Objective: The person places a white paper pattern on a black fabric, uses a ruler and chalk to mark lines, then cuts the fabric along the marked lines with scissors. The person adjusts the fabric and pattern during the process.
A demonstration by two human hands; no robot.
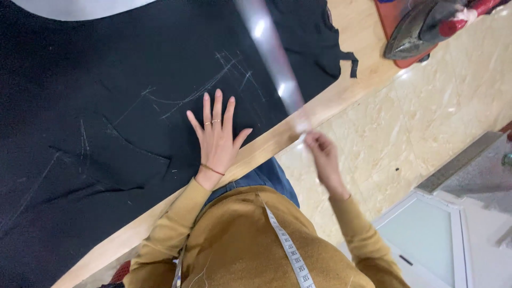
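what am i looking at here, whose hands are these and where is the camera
The single picture comes from a camera worn on a person's head, looking down at their own two hands. The left hand lies flat, fingers spread, on black fabric marked with chalk lines, which covers a wooden table. The right hand, blurred, grips the near end of a long shiny ruler reaching over the fabric. A measuring tape hangs over the mustard sweater. An iron rests at the top right.
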